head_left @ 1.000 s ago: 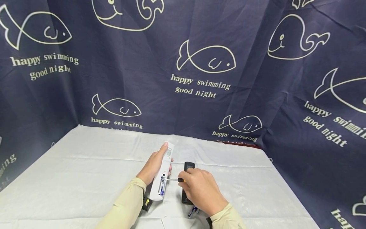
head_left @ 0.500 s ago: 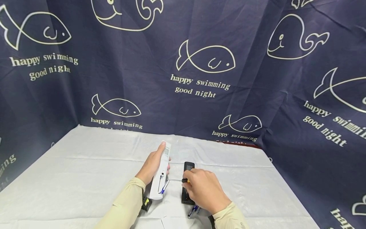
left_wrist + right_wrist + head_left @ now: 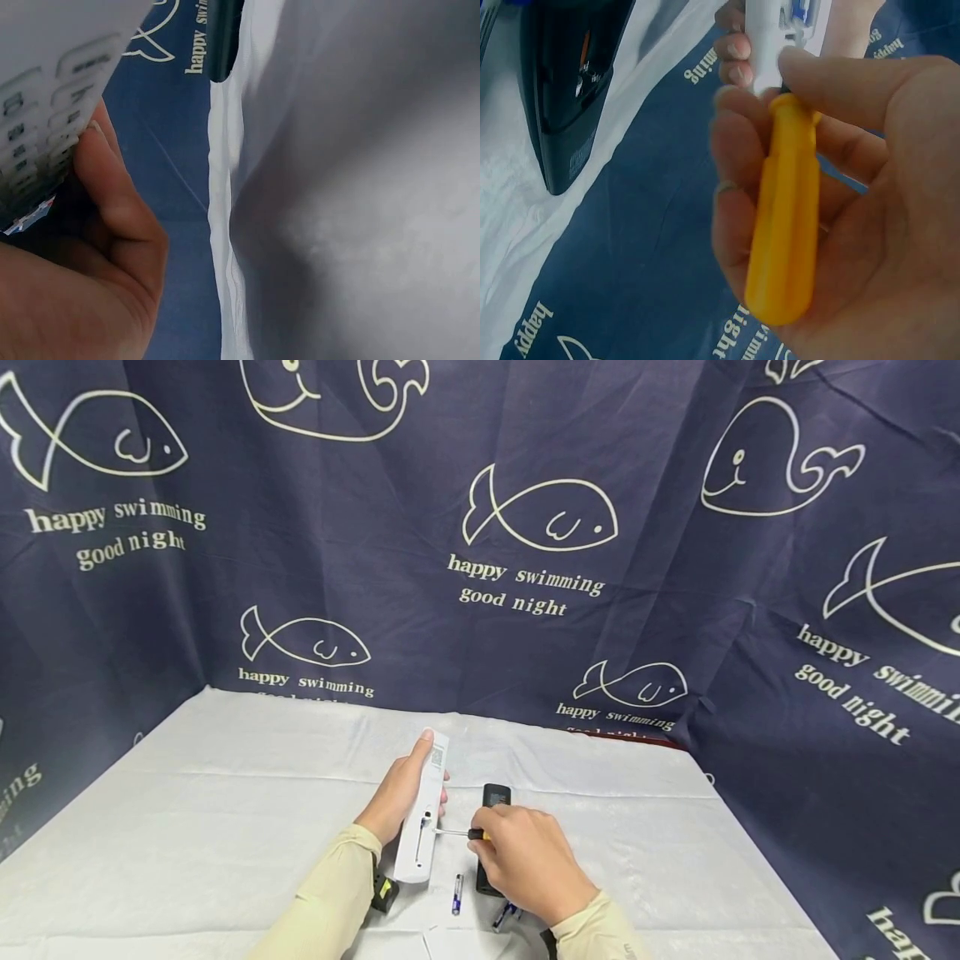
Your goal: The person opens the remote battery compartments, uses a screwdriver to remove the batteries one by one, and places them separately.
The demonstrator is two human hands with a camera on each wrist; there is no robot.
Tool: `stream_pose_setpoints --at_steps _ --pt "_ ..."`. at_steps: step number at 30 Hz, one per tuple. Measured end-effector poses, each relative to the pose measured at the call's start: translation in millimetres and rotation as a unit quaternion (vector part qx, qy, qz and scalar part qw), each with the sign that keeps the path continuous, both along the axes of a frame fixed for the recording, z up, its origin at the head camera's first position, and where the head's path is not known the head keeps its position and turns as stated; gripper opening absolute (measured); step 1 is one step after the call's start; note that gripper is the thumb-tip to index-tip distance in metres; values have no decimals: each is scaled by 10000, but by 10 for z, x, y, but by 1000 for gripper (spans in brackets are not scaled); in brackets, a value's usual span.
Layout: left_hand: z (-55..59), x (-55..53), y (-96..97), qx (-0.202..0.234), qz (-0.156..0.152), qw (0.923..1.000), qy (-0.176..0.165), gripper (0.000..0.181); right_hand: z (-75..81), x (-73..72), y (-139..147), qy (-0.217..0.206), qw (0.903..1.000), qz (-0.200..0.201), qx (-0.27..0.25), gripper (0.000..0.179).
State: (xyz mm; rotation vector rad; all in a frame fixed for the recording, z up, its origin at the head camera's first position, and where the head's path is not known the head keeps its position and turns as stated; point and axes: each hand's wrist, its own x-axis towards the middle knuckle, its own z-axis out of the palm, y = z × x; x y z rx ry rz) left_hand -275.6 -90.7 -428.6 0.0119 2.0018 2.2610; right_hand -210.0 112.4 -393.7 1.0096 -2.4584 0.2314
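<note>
A white remote control (image 3: 429, 785) is gripped along its side by my left hand (image 3: 393, 797). Its back faces up, and the battery compartment (image 3: 421, 842) is uncovered. In the left wrist view, buttons (image 3: 79, 94) show on its other face. My right hand (image 3: 528, 860) holds a screwdriver (image 3: 784, 217) by its yellow handle, fingers curled round it. The metal shaft (image 3: 452, 833) reaches left to the compartment; whether the tip touches anything is too small to tell. One blue-and-silver battery (image 3: 457, 894) lies on the cloth below the white remote.
A black remote control (image 3: 495, 795), partly behind my right hand, lies on the white cloth (image 3: 225, 827). More batteries (image 3: 507, 915) lie at its near end. Beside my left wrist is a black thing with a yellow patch (image 3: 385, 893). Dark printed curtains (image 3: 420, 652) stand behind.
A battery in the white remote's compartment tilted out beside the screwdriver shaft and now lies on the cloth. My right hand moved slightly right, then back left. My left hand keeps its grip.
</note>
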Motion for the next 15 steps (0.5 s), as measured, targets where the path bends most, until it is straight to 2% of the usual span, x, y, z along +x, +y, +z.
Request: stream_pose_setpoints --at_steps 7,15 --pt "10 11 -11 160 -108 9998 -49 97 -56 -1 -59 404 9986 131 -300 18" --pt "-1 11 -3 301 -256 9992 -63 98 -75 -6 -83 670 9962 160 -531 21"
